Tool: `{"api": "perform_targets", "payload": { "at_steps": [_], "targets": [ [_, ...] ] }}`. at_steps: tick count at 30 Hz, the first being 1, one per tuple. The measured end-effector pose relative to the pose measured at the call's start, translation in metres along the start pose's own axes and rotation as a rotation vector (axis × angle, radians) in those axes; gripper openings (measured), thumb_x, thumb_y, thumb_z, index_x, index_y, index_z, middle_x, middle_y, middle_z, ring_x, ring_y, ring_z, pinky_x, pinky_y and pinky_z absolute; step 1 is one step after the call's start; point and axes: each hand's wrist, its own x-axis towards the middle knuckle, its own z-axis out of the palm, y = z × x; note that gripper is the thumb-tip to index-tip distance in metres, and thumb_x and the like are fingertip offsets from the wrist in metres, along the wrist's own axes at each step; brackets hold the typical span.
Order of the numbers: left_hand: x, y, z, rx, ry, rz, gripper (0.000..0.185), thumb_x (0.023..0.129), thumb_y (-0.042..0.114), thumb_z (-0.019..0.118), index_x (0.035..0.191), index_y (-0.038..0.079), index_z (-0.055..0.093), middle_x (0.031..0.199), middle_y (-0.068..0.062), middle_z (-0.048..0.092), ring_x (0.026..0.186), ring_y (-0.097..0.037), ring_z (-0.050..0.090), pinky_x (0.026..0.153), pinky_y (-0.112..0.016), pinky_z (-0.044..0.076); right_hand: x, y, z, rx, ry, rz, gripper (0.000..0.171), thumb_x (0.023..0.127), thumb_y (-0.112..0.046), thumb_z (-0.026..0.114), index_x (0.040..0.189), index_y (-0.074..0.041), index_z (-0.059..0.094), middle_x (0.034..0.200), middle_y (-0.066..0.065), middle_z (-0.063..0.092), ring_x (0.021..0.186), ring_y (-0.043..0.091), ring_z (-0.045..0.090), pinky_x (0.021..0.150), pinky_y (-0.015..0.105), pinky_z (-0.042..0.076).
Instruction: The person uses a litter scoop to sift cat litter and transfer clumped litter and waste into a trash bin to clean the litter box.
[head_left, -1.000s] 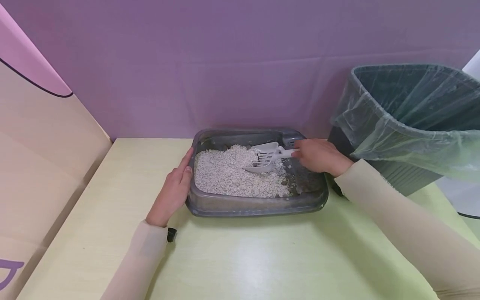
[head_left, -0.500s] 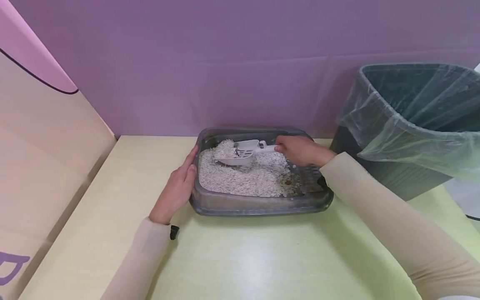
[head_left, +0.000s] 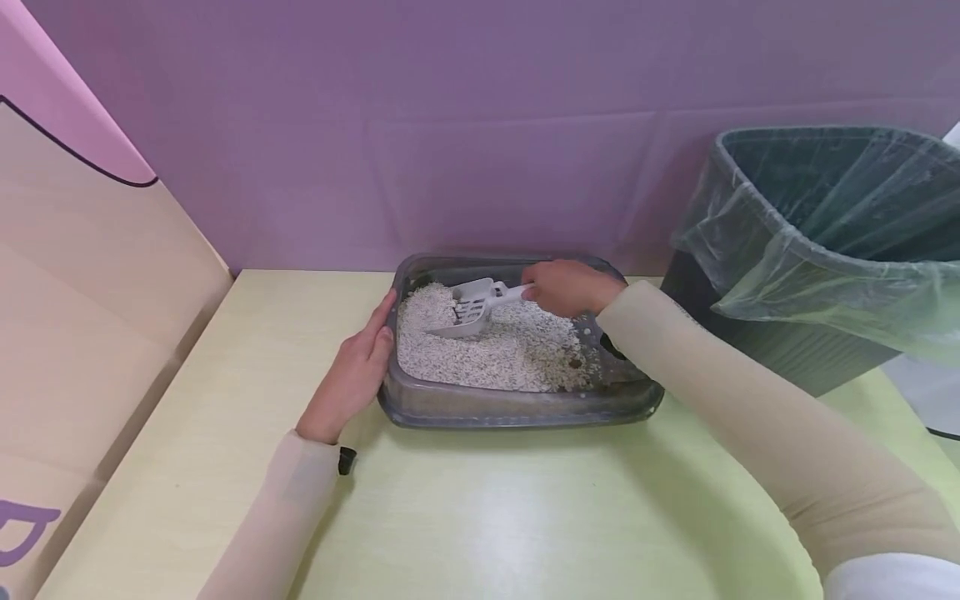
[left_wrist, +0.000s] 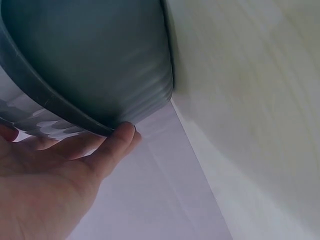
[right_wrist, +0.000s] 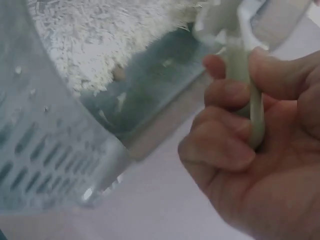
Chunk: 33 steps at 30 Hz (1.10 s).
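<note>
A grey litter box [head_left: 510, 406] with pale granular litter [head_left: 480, 358] stands on the table in the head view. My right hand [head_left: 567, 287] grips the handle of a white slotted litter scoop [head_left: 474, 310]; its front edge lies in the litter at the back left. In the right wrist view, my right fingers [right_wrist: 220, 135] curl round that handle. My left hand [head_left: 352, 375] rests against the box's left side, fingers fairly straight along the rim. The left wrist view shows left fingertips touching the rim [left_wrist: 60, 102] from outside. A small dark clump [head_left: 575, 363] lies near the litter's right side.
A dark trash bin [head_left: 780, 333] with a clear plastic liner [head_left: 810, 287] stands right of the box. Behind rises a purple backdrop [head_left: 450, 167]; a beige panel [head_left: 97, 292] borders the left. The pale table [head_left: 480, 517] extends in front.
My right hand has moved the scoop left through the litter. A mound on it half a second ago has spread at its front, and the scoop is now tilted. My left hand stays on the rim.
</note>
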Motion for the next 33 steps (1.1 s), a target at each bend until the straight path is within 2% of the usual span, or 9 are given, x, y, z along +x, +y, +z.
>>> {"api": "perform_targets", "payload": {
  "at_steps": [3,8,11,15,18,21,24,28,33],
  "targets": [
    [0.000,0.000,-0.002,-0.005,-0.012,-0.006,0.049,0.104,0.033,0.025,0.152,0.033,0.015,0.143,-0.018,0.038,0.125,-0.033,0.042,0.103,-0.050,0.030,0.012,-0.001,0.007,0.049,-0.043,0.000,0.041,0.104,-0.023,0.038,0.140,-0.004,0.039,0.130,0.015,0.050,0.091,0.022,0.055,0.071,0.038,0.040],
    [-0.001,0.000,-0.002,-0.017,-0.019,-0.013,0.049,0.104,0.033,0.024,0.153,0.032,0.015,0.146,-0.017,0.035,0.127,-0.033,0.040,0.104,-0.050,0.029,0.020,0.007,0.017,0.139,-0.094,-0.020,0.038,0.104,-0.024,0.035,0.139,-0.010,0.034,0.128,0.014,0.051,0.074,0.022,0.048,0.069,0.039,0.038],
    [0.000,0.000,-0.001,-0.025,-0.022,-0.007,0.049,0.104,0.033,0.024,0.153,0.032,0.014,0.144,-0.017,0.037,0.124,-0.032,0.043,0.103,-0.050,0.029,0.019,0.013,0.021,0.152,-0.113,-0.049,0.038,0.104,-0.023,0.034,0.140,-0.009,0.033,0.132,0.015,0.048,0.091,0.024,0.053,0.078,0.041,0.041],
    [0.000,0.001,0.000,-0.029,-0.023,-0.002,0.050,0.104,0.033,0.023,0.153,0.033,0.013,0.144,-0.017,0.037,0.124,-0.031,0.043,0.103,-0.050,0.030,0.018,0.017,0.021,0.130,-0.109,-0.049,0.040,0.104,-0.023,0.034,0.140,-0.006,0.034,0.134,0.015,0.046,0.111,0.024,0.051,0.084,0.042,0.041],
    [0.000,0.000,-0.001,-0.023,-0.019,-0.004,0.049,0.104,0.033,0.023,0.153,0.033,0.013,0.146,-0.016,0.034,0.127,-0.032,0.039,0.104,-0.050,0.028,0.018,0.015,0.020,0.146,-0.108,-0.039,0.038,0.104,-0.025,0.034,0.139,-0.009,0.034,0.124,0.015,0.052,0.081,0.021,0.052,0.072,0.039,0.040],
    [-0.001,-0.001,-0.001,-0.021,-0.017,-0.003,0.049,0.104,0.032,0.023,0.153,0.032,0.013,0.148,-0.015,0.032,0.130,-0.032,0.036,0.105,-0.050,0.027,0.019,0.013,0.019,0.162,-0.100,-0.052,0.035,0.104,-0.023,0.034,0.137,-0.012,0.034,0.114,0.016,0.055,0.061,0.018,0.038,0.064,0.037,0.037],
    [0.000,-0.002,-0.001,-0.026,-0.020,-0.003,0.049,0.104,0.032,0.023,0.153,0.033,0.013,0.148,-0.014,0.032,0.130,-0.031,0.036,0.105,-0.049,0.028,0.021,0.013,0.018,0.170,-0.111,-0.039,0.035,0.104,-0.022,0.034,0.138,-0.012,0.034,0.119,0.016,0.054,0.066,0.020,0.043,0.068,0.037,0.038],
    [0.000,-0.001,-0.002,-0.024,-0.018,-0.008,0.050,0.104,0.032,0.023,0.153,0.032,0.013,0.148,-0.015,0.032,0.130,-0.032,0.036,0.104,-0.050,0.028,0.022,0.010,0.018,0.168,-0.135,-0.042,0.037,0.104,-0.022,0.034,0.140,-0.011,0.033,0.130,0.015,0.049,0.087,0.022,0.050,0.075,0.039,0.039],
    [-0.001,-0.002,-0.003,-0.015,-0.020,0.006,0.050,0.104,0.032,0.022,0.153,0.030,0.013,0.148,-0.016,0.032,0.130,-0.033,0.036,0.104,-0.050,0.028,0.020,0.006,0.020,0.173,-0.165,-0.074,0.035,0.104,-0.022,0.034,0.138,-0.015,0.032,0.101,0.013,0.053,0.062,0.017,0.037,0.063,0.034,0.036]
  ]
}}
